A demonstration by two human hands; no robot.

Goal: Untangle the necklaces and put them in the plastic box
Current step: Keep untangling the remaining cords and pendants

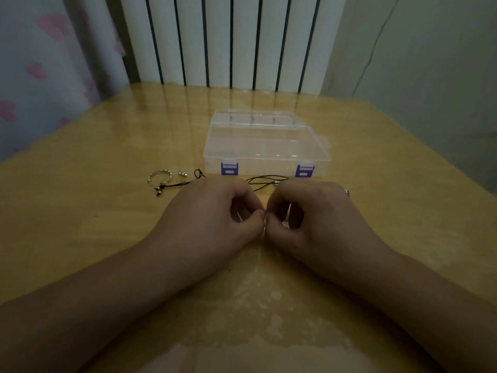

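Observation:
My left hand (212,214) and my right hand (312,214) meet fingertip to fingertip on the table, both pinching a small silver piece of a necklace (264,226). A black cord (265,180) runs out from behind the hands toward the box, with a small silver bead on it. Another stretch of black cord with a dark pendant (172,186) trails to the left of my left hand. The clear plastic box (265,146) with two purple latches lies shut just beyond the hands.
A silver twisted bangle (159,175) and a small silver charm (183,173) lie left of the box on the wooden table (107,162). A white radiator and a curtain stand behind the table's far edge.

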